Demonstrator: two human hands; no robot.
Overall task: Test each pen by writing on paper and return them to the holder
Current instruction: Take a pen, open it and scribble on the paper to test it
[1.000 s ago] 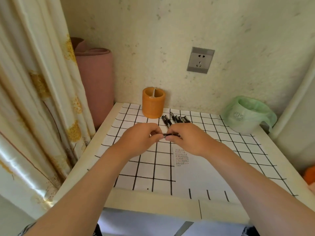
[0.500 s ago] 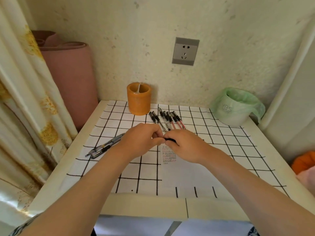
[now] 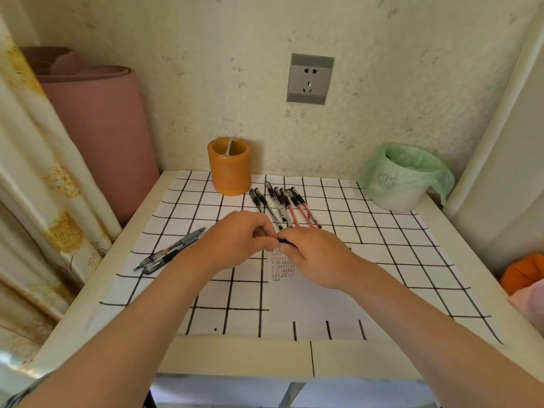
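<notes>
Pen [image 3: 284,241] pinched at both ends between left hand [image 3: 235,240] and right hand [image 3: 318,257], just above the paper [image 3: 297,307], apparently at its cap. A row of pens [image 3: 282,206] lies beside the orange holder [image 3: 229,169]. Likely next: a straight pull, then writing.

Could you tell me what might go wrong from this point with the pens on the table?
The left hand and right hand pinch one pen right above the written paper; a jerk could streak it. The left forearm passes close by the loose pens near the table's edge and could sweep them off.
</notes>
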